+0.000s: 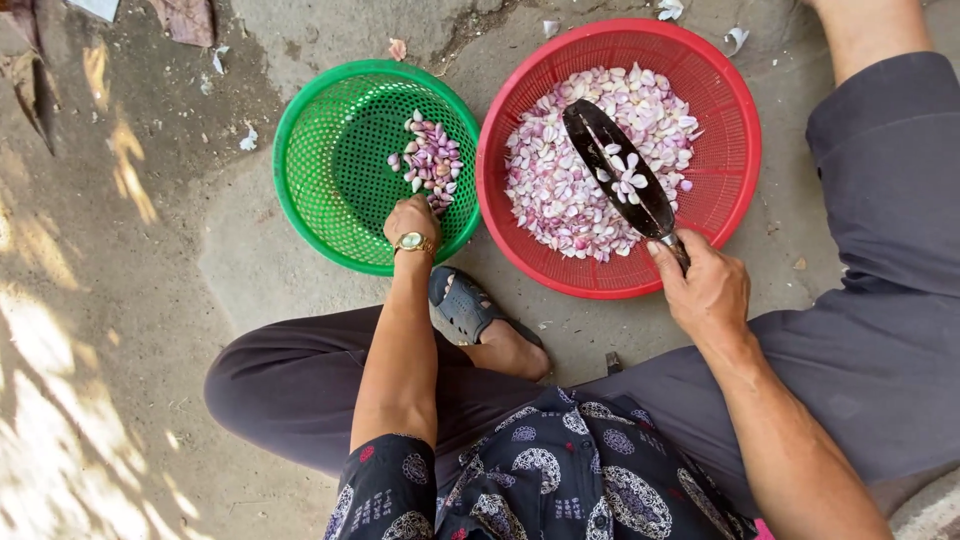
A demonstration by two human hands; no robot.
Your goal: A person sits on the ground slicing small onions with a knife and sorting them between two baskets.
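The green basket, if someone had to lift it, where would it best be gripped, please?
Grip the green basket at its thick rolled rim on the bare far-left side, from above. The left hand and the small shallot heap occupy the near-right part, and the red basket crowds its right edge.

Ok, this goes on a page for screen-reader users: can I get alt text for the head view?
Seen from above, a seated person's right hand holds a dark knife over a red basket of peeled shallots, while the left hand reaches into a green basket.
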